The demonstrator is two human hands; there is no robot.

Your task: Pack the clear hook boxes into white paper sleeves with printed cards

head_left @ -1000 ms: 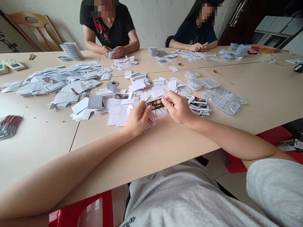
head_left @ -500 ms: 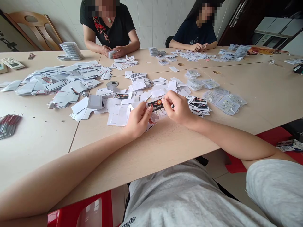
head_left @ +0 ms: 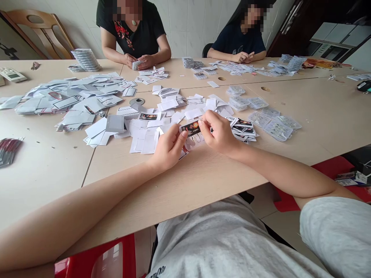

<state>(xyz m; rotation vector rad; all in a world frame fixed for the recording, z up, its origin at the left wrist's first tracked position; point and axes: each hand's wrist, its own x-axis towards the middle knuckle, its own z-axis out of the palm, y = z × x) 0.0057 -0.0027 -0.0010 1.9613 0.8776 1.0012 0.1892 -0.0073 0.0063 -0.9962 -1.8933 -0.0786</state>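
Note:
A small clear plastic box is held just above the table's near edge, with what look like thin metal hooks inside. Across its upper part lies a black printed label with an orange burst. My left hand grips the left side, thumb over the label's left end. My right hand is closed at the right side, thumb and fingers pressed on the label's right end. Its farther fingers are hidden. Just beyond the hands lie white paper cards, and a pile of black printed labels sits beside my right hand.
A large heap of white cards spreads across the left. Filled clear boxes lie on the right, and a tape roll among the papers. Two people sit opposite, hands on the table. Packed red-and-grey pouches lie far left.
My hands keep almost the same hold on the box and label. The view has shifted very slightly; nothing else visibly moved.

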